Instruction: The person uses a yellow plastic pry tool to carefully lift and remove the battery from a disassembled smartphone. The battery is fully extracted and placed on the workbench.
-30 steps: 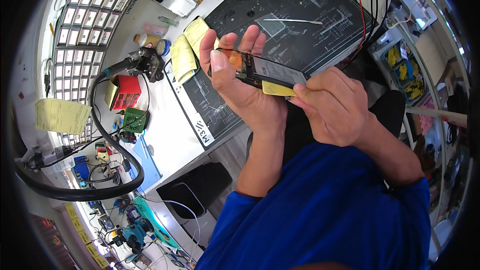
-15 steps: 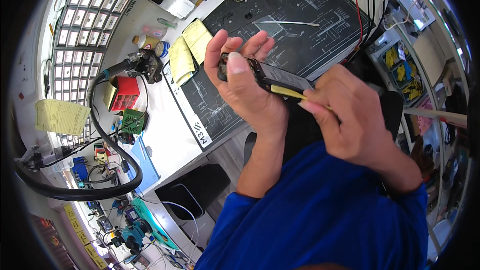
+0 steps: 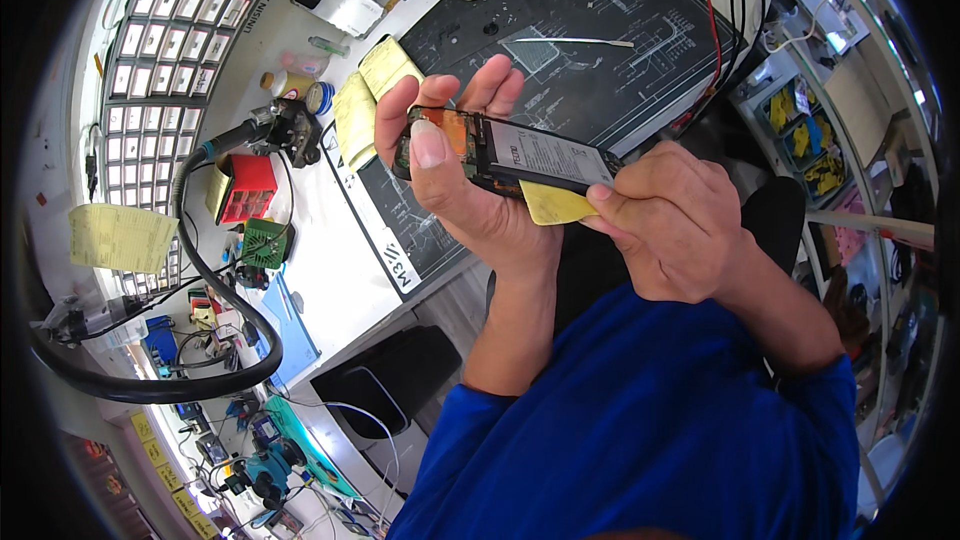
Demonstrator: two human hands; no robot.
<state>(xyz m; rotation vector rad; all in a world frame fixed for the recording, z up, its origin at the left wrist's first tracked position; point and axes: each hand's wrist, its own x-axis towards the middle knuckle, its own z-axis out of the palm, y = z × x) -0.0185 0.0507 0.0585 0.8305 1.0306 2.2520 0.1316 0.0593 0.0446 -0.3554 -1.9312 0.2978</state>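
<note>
An opened smartphone (image 3: pixel 545 155) is held up over my lap, with its grey battery and orange-brown circuit area facing up. My left hand (image 3: pixel 465 185) grips its far-left end, the thumb lying across the upper edge and the fingers behind it. Closed in a pinch, my right hand (image 3: pixel 680 215) holds a thin yellow plastic sheet (image 3: pixel 557 204) against the phone's near long side. Whether the sheet's edge is between the phone's layers I cannot tell. The right fingertips hide the phone's lower right corner.
A black work mat (image 3: pixel 590 50) covers the desk beyond, with a thin metal tool (image 3: pixel 572 41) on it. Yellow paper slips (image 3: pixel 355 120) lie at its left edge. A thick black flexible arm (image 3: pixel 225 290) curves on the left. Shelves with bins (image 3: pixel 810 140) stand right.
The phone has tilted so its inner face shows more, and both hands have shifted slightly left. The yellow sheet now shows its broad face instead of its narrow edge.
</note>
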